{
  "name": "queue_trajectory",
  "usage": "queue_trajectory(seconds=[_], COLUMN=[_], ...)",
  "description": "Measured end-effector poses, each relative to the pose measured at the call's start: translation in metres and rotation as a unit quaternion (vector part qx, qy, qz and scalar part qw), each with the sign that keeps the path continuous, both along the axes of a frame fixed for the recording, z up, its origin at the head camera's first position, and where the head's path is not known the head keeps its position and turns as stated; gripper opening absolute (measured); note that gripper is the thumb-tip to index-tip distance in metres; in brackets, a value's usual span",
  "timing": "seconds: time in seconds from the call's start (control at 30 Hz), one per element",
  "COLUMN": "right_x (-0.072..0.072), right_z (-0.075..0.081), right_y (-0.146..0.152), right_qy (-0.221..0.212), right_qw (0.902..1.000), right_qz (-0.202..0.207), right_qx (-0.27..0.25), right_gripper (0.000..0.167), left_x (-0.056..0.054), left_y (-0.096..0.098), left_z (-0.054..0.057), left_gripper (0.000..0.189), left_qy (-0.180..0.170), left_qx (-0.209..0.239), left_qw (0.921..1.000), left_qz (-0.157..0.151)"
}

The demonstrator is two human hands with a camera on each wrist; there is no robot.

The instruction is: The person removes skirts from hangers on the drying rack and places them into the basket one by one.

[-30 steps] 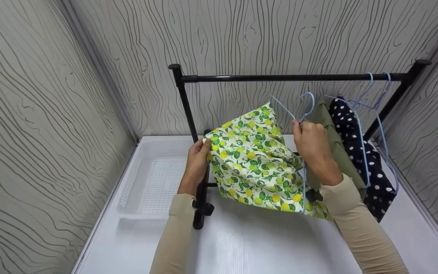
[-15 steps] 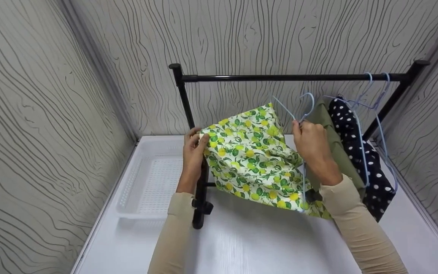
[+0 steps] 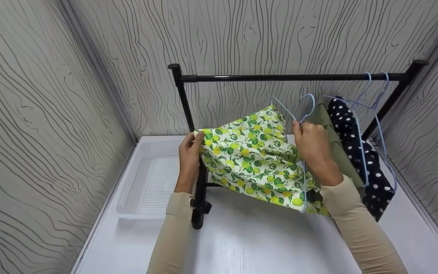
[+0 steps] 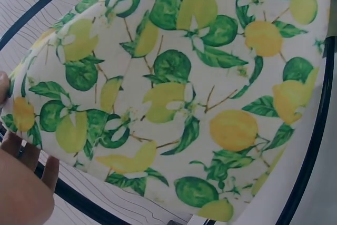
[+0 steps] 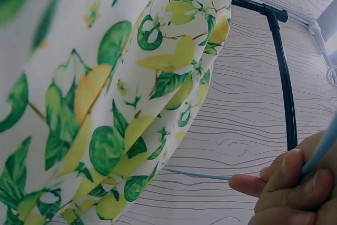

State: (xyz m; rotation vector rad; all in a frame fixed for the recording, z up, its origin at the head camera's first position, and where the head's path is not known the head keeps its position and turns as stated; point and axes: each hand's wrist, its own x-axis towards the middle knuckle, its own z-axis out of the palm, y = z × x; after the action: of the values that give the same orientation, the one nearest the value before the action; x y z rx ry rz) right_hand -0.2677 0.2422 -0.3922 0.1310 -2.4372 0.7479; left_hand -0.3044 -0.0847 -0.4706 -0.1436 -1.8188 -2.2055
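Note:
My left hand (image 3: 189, 161) pinches the left corner of a white cloth printed with lemons and green leaves (image 3: 247, 160), thumb in front. The left wrist view shows the fingers (image 4: 51, 172) at the cloth's edge. My right hand (image 3: 313, 148) grips a light-blue hanger (image 3: 313, 103) just below its hook, and the hook is off the rail. In the right wrist view its fingers (image 5: 292, 169) curl round the blue wire. The cloth drapes over the hanger's lower wire and spreads leftward, its right end hanging below. Part of the hanger is hidden behind cloth and hand.
A black clothes rack (image 3: 257, 78) stands behind the hands. At its right end, blue hangers (image 3: 362, 152) carry an olive-green garment (image 3: 331, 140) and a dark polka-dot garment (image 3: 375, 171). A white plastic basket (image 3: 127, 182) sits on the white table (image 3: 242, 243) at left.
My left hand has moved left and slightly up, pulling the cloth's corner with it, its fingers drawn closer together. The right hand and hanger have stayed almost still.

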Motion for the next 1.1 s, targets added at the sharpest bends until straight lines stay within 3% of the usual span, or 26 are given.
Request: queue_trajectory(seconds=[0.13,0.23,0.4,0.57,0.73,0.93,1.1], right_x=[0.0,-0.001,-0.002,-0.003,-0.003,-0.003,-0.005], right_z=[0.0,-0.001,-0.001,-0.001,-0.003,-0.007,-0.009], right_y=[0.0,0.001,0.0,0.001,0.004,0.006,0.007], right_qy=[0.003,0.0,-0.004,0.003,0.005,0.002,0.019], right_qw=[1.0,1.0,0.9999,0.9999,0.9999,0.9999,0.9997], right_qz=[0.001,-0.001,-0.009,-0.012,-0.012,-0.014,-0.014], right_qx=[0.001,0.002,0.0,0.004,0.007,0.002,0.001], right_gripper=[0.052,0.051,0.05,0.052,0.053,0.053,0.052], left_x=[0.0,0.002,0.006,0.006,0.003,0.002,0.002], left_y=[0.0,-0.001,-0.002,-0.005,-0.008,-0.011,-0.014], left_z=[0.004,0.008,0.014,0.02,0.025,0.033,0.044], left_gripper=[0.026,0.024,0.045,0.045,0.036,0.032,0.03], left_qy=[0.02,0.03,0.037,0.057,0.067,0.083,0.101], left_qx=[0.01,0.016,0.04,0.049,0.085,0.119,0.164], left_qw=[0.9997,0.9992,0.9964,0.9962,0.9936,0.9885,0.9793], left_qz=[-0.002,-0.021,-0.065,-0.045,-0.03,-0.042,-0.063])
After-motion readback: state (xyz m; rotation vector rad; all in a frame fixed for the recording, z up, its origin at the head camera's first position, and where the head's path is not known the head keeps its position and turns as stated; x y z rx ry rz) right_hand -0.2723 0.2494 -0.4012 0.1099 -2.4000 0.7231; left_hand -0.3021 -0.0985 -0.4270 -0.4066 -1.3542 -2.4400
